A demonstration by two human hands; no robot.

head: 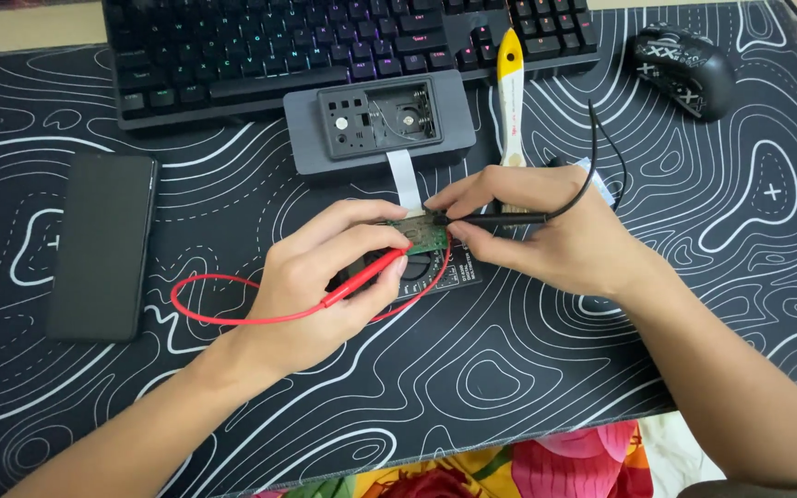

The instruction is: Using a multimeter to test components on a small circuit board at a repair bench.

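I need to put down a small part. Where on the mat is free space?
Free: the desk mat in front of both hands, and right of the right hand, below the mouse. Crowded: around the circuit board, grey casing, brush and red lead.

Desk mat (601, 350): matt black cloth, white contour lines. Red probe (362, 278) and black probe (500, 219): smooth plastic, rubbery leads; circuit board (428, 236) glossy green. Phone (103, 244) glassy dark; grey case (380, 124) matt plastic.

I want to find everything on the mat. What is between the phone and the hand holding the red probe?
In the head view, only a loop of red wire lies on the mat between the phone and the left hand.
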